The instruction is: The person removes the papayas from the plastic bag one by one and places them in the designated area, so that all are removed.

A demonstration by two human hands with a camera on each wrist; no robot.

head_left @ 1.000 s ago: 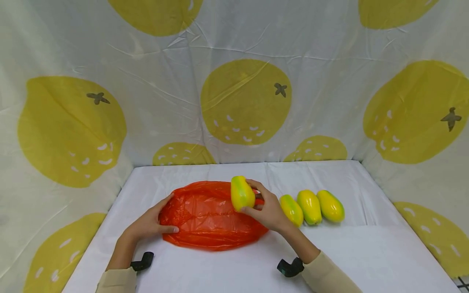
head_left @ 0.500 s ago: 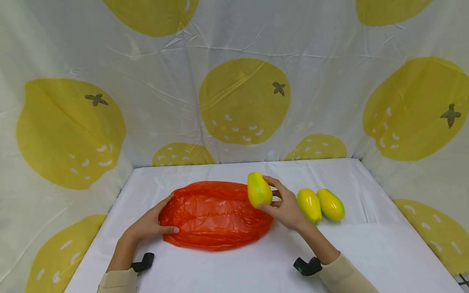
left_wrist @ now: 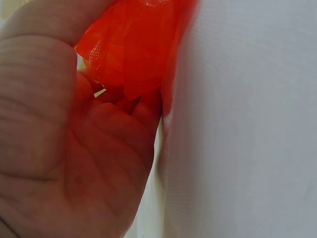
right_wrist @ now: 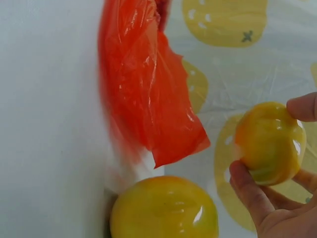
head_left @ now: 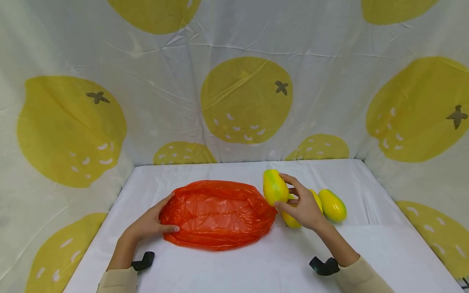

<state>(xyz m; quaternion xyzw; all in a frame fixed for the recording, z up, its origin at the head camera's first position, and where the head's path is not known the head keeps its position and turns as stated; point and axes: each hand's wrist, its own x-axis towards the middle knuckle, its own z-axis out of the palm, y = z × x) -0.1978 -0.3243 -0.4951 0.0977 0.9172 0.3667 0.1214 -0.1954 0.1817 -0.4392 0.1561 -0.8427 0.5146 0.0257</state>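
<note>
A red plastic bag [head_left: 216,213] lies spread on the white table. My left hand [head_left: 150,219] holds its left end, thumb along the near side and fingers at the far side; in the left wrist view the fingers [left_wrist: 119,124] curl around the red film. My right hand [head_left: 302,205] grips a yellow-green papaya [head_left: 275,187] between thumb and fingertips, raised just beyond the bag's right end. Below it sits another papaya [head_left: 290,220], partly covered by the held one and the hand. In the right wrist view the held papaya [right_wrist: 270,144] is apart from the bag [right_wrist: 148,89].
Two more papayas lie to the right: one [head_left: 316,198] mostly behind my right hand, the other [head_left: 332,205] fully visible. A pale curtain [head_left: 165,101] printed with lemons closes off the back and sides of the white table [head_left: 227,272].
My right hand has carried the papaya rightward from over the bag to past its right end, near the other papayas. The bag's right end is uncovered; my left hand stays in place.
</note>
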